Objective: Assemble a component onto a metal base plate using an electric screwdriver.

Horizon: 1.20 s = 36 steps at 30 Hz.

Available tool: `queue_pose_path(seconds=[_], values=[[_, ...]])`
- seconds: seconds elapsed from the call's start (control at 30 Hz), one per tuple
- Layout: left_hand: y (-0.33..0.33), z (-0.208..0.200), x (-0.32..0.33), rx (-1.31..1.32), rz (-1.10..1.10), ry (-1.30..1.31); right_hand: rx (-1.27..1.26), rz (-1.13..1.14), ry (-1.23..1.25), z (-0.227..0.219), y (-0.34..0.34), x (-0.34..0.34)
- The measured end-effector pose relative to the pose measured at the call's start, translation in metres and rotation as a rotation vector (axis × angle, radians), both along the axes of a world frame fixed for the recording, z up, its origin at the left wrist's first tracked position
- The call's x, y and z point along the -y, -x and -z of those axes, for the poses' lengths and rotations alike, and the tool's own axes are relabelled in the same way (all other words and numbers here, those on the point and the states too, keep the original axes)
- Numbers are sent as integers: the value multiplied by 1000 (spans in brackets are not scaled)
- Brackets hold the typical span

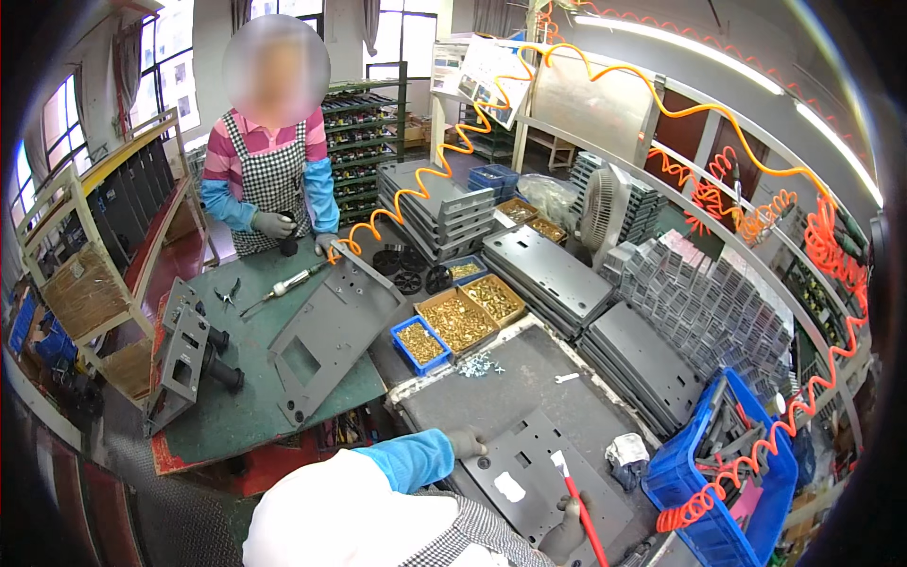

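My right hand (565,527), in a grey glove, is closed around a long red-handled tool (581,518) with a pale tip. The tip is over a dark grey metal panel (543,455) with several cut holes, lying flat on the bench before me. A white patch (508,487) lies on the panel near its left side. My left hand (466,442), also gloved and with a blue sleeve, is at the panel's far left corner. Its fingers look bent, but whether they grip the edge is too small to tell.
Small screws (480,366) and a wrench (567,378) lie farther up the bench. Boxes of brass parts (458,321) stand beyond. At right are stacked panels (642,364) and a blue bin (709,510). Across the green table (250,350), a person (274,180) handles another panel.
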State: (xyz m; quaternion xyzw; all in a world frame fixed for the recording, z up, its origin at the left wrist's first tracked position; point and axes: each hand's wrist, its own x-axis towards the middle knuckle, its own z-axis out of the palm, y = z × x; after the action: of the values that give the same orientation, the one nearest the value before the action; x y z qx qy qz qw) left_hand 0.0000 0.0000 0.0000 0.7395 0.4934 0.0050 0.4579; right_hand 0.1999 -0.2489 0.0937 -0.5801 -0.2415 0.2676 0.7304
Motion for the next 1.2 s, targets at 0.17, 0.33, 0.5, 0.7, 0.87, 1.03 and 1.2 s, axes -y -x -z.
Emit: queue_pose_path(seconds=[0.17,0.33,0.5,0.7,0.87,1.03,1.2], values=[[-1,-7,2,16,-26,14,-33,11,18,-13,4,-1],[-5,-9,0,92,-29,56,-105,-3,-12,11,-1,2],[5,-10,2,49,-49,-16,-148,205,-173,25,-5,-13],[4,-19,26,79,-84,-87,-159,249,-216,12,-20,33],[56,55,18,-151,-33,-377,-182,318,-5,-49,-9,61],[30,16,29,346,-327,-417,163,470,-337,-58,-77,102],[-23,-34,89,589,-222,-142,551,941,-48,-129,-87,233]])
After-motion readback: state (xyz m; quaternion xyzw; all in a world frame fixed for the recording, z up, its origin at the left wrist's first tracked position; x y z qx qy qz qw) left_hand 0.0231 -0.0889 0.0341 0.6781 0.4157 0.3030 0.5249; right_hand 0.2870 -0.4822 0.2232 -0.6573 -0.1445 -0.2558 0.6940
